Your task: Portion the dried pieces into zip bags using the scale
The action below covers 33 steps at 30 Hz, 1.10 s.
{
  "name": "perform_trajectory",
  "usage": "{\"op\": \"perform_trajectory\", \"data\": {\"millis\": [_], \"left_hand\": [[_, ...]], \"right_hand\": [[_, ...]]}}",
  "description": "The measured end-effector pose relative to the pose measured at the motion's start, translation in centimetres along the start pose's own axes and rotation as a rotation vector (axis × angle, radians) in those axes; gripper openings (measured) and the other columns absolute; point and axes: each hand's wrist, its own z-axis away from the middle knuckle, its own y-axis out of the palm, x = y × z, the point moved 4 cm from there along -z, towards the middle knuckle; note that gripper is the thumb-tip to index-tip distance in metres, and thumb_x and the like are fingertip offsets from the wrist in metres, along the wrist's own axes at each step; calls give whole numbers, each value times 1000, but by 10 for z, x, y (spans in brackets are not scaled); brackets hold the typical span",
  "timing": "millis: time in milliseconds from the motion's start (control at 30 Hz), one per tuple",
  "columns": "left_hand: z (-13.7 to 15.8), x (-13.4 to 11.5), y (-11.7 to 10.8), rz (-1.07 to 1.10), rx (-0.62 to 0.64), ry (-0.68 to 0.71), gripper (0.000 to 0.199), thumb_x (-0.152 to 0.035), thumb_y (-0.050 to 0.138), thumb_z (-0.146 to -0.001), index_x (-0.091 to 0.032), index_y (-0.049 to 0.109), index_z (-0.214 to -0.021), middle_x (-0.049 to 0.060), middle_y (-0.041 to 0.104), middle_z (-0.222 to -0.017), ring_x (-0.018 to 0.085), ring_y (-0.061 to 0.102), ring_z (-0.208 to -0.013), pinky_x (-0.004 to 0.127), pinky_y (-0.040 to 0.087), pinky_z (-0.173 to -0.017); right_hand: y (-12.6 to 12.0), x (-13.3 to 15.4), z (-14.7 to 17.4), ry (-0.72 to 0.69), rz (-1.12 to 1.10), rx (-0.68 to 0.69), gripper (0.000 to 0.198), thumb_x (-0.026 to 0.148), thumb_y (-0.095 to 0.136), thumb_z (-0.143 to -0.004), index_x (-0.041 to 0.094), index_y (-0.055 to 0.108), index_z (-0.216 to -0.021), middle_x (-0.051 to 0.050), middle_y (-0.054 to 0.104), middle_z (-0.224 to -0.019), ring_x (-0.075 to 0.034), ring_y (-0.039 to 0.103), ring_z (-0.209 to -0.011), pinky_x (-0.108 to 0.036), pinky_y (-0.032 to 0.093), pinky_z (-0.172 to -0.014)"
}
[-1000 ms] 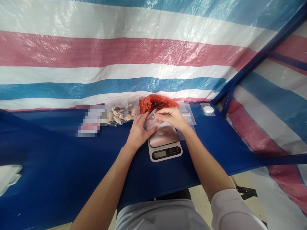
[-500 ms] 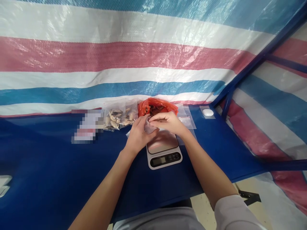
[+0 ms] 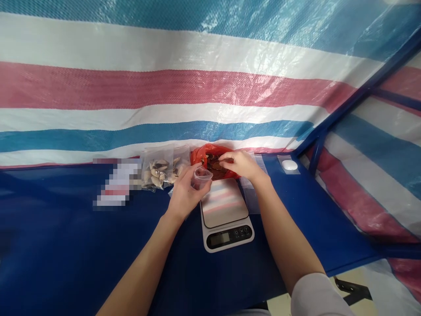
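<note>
My left hand (image 3: 187, 192) holds a small clear zip-lock bag (image 3: 201, 176), its mouth spread in a round between thumb and fingers. Over the right side of a red plastic bag (image 3: 198, 154) is my right hand (image 3: 242, 164). Its fingers are bent and a little apart, with the tips at the dried brown pieces (image 3: 215, 164) inside. Whether they touch a piece is hard to see. A white kitchen scale (image 3: 226, 206) with a shiny plate lies just below both hands, and nothing rests on the plate. Its display looks blank.
Clear bags of pale dried pieces (image 3: 158, 170) stand left of the red bag. Flat clear bags (image 3: 253, 197) lie right of the scale. A white oval object (image 3: 289, 165) sits farther right on the blue table (image 3: 131, 245). Striped sheeting (image 3: 164, 87) rises behind.
My right hand has left the clear bag and moved to the red bag's opening. My left hand keeps hold of the clear bag, whose mouth is now wider. The view has tilted slightly upward.
</note>
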Motion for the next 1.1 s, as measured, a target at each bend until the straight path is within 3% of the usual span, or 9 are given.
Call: {"op": "perform_trajectory", "data": {"millis": [200, 467, 1100], "left_hand": [[3, 4, -2, -9, -21, -23, 46, -31, 74, -82, -20, 64, -125, 6, 76, -111, 24, 72, -103, 37, 57, -94], [2, 4, 1, -56, -6, -1, 43, -32, 72, -83, -19, 64, -123, 7, 75, -110, 24, 71, -102, 37, 57, -94], [8, 5, -3, -26, -5, -24, 42, -33, 73, -85, -21, 64, -124, 7, 75, -114, 25, 70, -109, 40, 56, -100]], "right_hand": [[18, 11, -6, 72, 322, 90, 25, 32, 60, -95, 32, 77, -114, 0, 76, -122, -26, 70, -111, -37, 53, -89], [33, 5, -9, 125, 488, 124, 32, 37, 61, -94, 29, 72, -123, -4, 74, -127, -27, 68, -115, -37, 53, -84], [36, 1, -9, 50, 303, 78, 24, 21, 62, -91, 28, 81, -104, -4, 78, -112, -27, 70, -105, -34, 52, -81]]}}
